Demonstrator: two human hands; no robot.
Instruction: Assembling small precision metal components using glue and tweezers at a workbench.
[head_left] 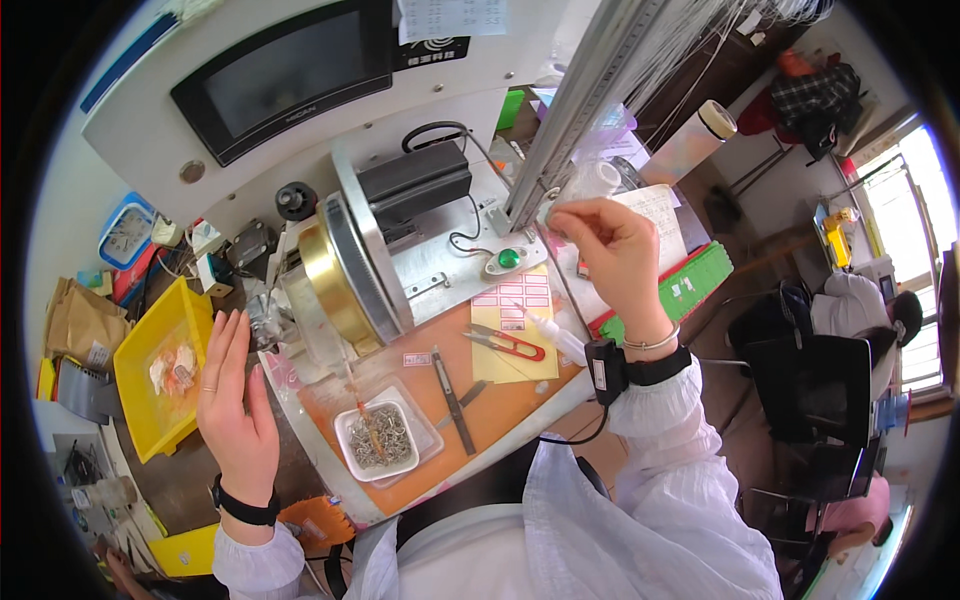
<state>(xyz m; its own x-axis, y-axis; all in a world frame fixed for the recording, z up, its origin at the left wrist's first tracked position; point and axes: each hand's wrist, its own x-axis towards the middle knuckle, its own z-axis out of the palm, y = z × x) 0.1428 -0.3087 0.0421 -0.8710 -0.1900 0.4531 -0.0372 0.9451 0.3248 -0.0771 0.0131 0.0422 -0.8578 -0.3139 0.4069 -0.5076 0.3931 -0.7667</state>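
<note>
Bright window (pixel 917 180) at right, black chair (pixel 800 385) nearby, grey wall (pixel 893 62), brownish floor (pixel 685 425)

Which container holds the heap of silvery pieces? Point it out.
The small white dish right of the left hand; the larger yellow bin shows no such heap.

A brown paper bag (pixel 88 315) sits near a blue plastic basket (pixel 106 238); a pale tumbler (pixel 690 142) stands at right. Beyond are a plaid garment (pixel 818 100), a black chair (pixel 808 385), a window (pixel 918 180) and what may be a yellow tool (pixel 836 238).
</note>
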